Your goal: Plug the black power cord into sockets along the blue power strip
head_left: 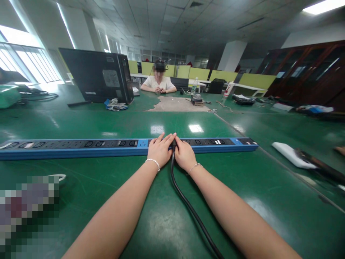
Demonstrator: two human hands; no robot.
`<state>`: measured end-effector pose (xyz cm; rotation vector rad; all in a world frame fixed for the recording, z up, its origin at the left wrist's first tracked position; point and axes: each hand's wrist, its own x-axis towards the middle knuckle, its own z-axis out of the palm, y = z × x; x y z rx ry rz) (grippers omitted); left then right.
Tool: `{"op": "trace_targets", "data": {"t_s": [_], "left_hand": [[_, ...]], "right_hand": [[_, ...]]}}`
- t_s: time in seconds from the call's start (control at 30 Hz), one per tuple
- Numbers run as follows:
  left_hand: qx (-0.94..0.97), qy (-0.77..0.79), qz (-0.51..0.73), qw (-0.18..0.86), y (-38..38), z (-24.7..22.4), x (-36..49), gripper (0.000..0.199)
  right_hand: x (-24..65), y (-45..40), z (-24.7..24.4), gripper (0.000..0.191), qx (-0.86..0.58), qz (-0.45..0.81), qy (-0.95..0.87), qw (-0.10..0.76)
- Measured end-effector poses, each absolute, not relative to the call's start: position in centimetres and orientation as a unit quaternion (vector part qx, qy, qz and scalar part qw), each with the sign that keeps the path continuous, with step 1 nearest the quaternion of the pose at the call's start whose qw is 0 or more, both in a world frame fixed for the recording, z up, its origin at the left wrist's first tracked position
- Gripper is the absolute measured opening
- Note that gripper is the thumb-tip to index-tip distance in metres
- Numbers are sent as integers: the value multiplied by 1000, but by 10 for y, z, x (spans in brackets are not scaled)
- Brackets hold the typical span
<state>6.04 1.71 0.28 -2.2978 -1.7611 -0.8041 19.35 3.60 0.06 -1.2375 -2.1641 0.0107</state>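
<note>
A long blue power strip (129, 151) with black sockets along its top lies across the green table. Around the black plug (174, 143) of a power cord, at the strip's middle, both my hands meet with fingertips touching. My left hand (159, 150) presses on the plug from the left, its fingers reaching over the strip. From the right, my right hand (185, 154) closes its fingers against the same plug. The black cord (185, 199) runs down between my forearms. My fingers partly hide the plug and the sockets under it, so how deep it sits cannot be seen.
A black computer case (99, 75) and gloves (116, 105) stand at the back left. A person (159, 81) sits across the table (107, 194). To the right lies a white-and-dark object (293, 155); a pixelated object (27, 205) is at the left.
</note>
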Motion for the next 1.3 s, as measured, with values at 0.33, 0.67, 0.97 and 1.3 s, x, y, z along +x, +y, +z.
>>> {"op": "trace_targets", "data": {"t_s": [0.33,0.67,0.97,1.3], "left_hand": [[-763,-591,-262,26,21,8,61,49],[-746,-604,-280,26,28,9,64,36],[-657,-602,-454,4,30,32,67,37],[-690,-620,-370,-40,21,25,-49,39]], "right_hand": [[202,43,1,43,-459,15,-849,261],[201,39,-5,60,-463,-9,-846,263],[198,37,-9,68,-475,-35,-839,264],[199,38,-13,60,-459,-41,-848,260]]}}
